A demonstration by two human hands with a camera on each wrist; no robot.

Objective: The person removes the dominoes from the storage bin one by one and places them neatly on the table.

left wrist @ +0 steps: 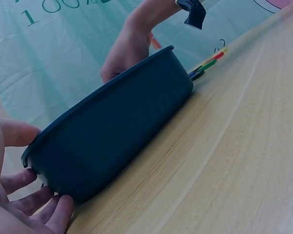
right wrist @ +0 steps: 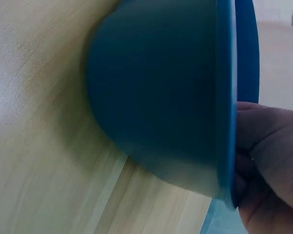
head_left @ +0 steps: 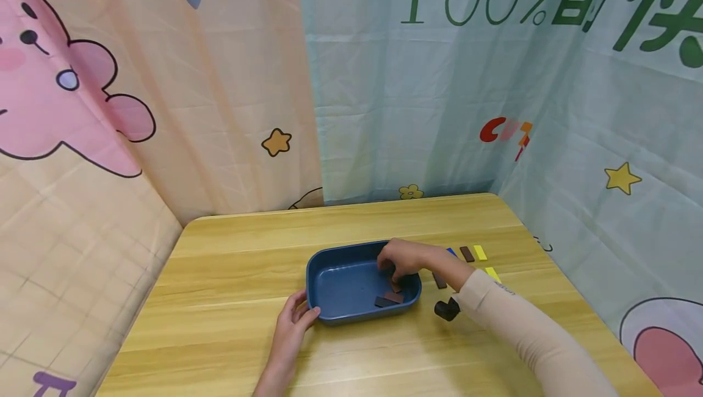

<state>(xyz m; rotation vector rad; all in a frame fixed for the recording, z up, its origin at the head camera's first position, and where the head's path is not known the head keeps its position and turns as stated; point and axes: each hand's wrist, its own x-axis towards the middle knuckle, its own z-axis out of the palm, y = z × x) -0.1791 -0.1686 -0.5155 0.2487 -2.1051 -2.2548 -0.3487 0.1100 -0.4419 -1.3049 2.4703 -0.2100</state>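
A dark blue rectangular basin [head_left: 351, 318] sits on the wooden table. At its left end my left hand [head_left: 293, 318] grips it, the thumb [left wrist: 19, 133] over the rim and the fingers curled against the outer wall. My right hand [head_left: 403, 257] reaches over the right end with bent fingers pointing down inside. Right at its fingertips is a small brown block [head_left: 395, 286]; I cannot tell whether they pinch it. Another brown block [head_left: 393, 296] and a darker block [head_left: 384, 302] lie on the basin floor. The basin wall [right wrist: 161, 87] hides the right fingertips in the right wrist view.
Right of the basin lie a dark block [head_left: 439, 280], a brown block [head_left: 467, 254], a blue block [head_left: 451, 252] and yellow blocks [head_left: 480, 252], partly behind the right forearm. A black device [head_left: 447, 310] is at the right wrist. Printed curtains [head_left: 384, 110] hang around the table.
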